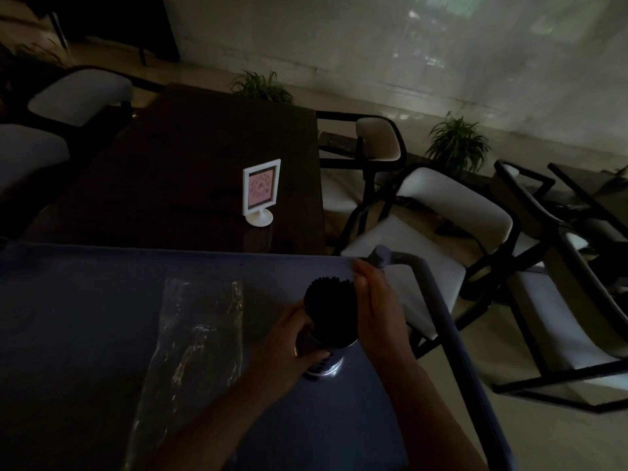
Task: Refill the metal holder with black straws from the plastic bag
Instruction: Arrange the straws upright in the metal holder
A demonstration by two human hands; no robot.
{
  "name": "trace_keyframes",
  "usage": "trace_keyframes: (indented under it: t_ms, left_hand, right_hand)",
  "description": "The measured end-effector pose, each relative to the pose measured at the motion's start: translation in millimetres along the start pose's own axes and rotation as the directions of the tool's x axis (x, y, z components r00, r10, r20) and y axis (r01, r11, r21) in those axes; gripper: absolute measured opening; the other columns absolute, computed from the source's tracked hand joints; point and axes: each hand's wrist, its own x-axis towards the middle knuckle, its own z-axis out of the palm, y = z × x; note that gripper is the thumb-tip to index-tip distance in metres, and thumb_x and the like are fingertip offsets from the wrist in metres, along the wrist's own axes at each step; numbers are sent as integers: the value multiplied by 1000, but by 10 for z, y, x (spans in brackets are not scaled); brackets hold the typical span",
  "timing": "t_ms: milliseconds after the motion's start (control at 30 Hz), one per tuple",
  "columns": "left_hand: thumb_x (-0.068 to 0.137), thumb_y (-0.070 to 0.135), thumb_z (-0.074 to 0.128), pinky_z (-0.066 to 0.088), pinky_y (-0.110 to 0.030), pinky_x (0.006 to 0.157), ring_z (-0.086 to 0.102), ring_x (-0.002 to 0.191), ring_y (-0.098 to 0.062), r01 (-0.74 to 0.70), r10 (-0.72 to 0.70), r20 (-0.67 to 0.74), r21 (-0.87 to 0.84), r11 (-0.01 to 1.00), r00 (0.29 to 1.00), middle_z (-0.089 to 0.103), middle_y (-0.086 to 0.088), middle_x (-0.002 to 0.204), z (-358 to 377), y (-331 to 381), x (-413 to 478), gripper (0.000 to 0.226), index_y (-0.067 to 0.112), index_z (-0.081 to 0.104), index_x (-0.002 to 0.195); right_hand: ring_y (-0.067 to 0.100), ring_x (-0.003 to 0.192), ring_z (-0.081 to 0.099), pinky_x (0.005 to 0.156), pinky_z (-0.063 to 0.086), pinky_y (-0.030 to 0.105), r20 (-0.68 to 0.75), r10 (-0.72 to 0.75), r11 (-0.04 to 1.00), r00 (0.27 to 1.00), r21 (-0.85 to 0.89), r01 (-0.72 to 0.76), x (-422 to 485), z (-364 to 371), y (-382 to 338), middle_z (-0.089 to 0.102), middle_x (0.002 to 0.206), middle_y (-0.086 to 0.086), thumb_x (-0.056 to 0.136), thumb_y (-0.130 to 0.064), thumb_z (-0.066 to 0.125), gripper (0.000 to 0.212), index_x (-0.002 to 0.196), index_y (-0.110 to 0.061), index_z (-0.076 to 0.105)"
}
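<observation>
A bundle of black straws (331, 309) stands upright in the metal holder (326, 363), which sits on the blue cart top (85, 317). My left hand (289, 341) curls round the holder's left side at its rim. My right hand (377, 304) lies flat against the right side of the straws, fingers straight and pointing away from me. The clear plastic bag (193, 345) lies flat on the cart to the left of the holder; it looks empty, though the light is dim.
The cart's grey handle bar (428, 283) runs along its right edge. Beyond the cart stands a dark table (190, 171) with a white framed sign (260, 192). White-cushioned black chairs (441, 212) crowd the right side. Potted plants (457, 141) line the wall.
</observation>
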Motion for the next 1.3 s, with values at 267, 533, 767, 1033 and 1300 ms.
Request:
trace_keyframes:
  t_ms: [267,533,767,1033,1300]
  left_hand:
    - [73,27,81,49,-24,95,55,118,-4,12,-12,4,-17,1000,1000,55,14,128,3,-28,4,61,31,53,128]
    - [73,24,80,46,-19,75,57,91,-4,21,-21,-18,27,999,1000,55,16,104,29,-52,-21,39,32,54,101]
    - [70,41,72,50,-25,78,63,91,-8,195,-238,-59,-403,894,969,70,-1,96,93,33,-52,26,33,68,94]
    - [75,28,74,51,-30,68,63,70,-1,254,-314,-172,-299,920,934,66,14,72,86,88,40,16,24,59,79]
    - [64,45,84,55,-20,75,66,91,1,283,-293,-191,-81,956,937,68,11,100,-55,151,217,46,36,53,97]
  right_hand:
    - [15,132,45,97,33,22,127,163,987,978,-12,-163,-144,128,105,44,148,4,104,-39,34,46,146,-21,39]
    - [8,97,63,83,51,27,36,334,844,942,432,-316,-129,170,150,67,111,5,105,-22,41,22,115,-24,59]
    - [25,113,67,100,49,47,210,418,512,884,750,-420,-297,172,296,74,115,8,97,-58,39,50,111,-24,73]
    - [2,130,51,98,43,13,227,120,779,966,581,-234,-714,288,450,58,137,-20,82,-44,74,65,138,-34,43]
    - [-15,123,48,93,39,2,194,112,884,975,428,-187,-698,428,547,50,132,-40,55,-37,92,102,132,-63,31]
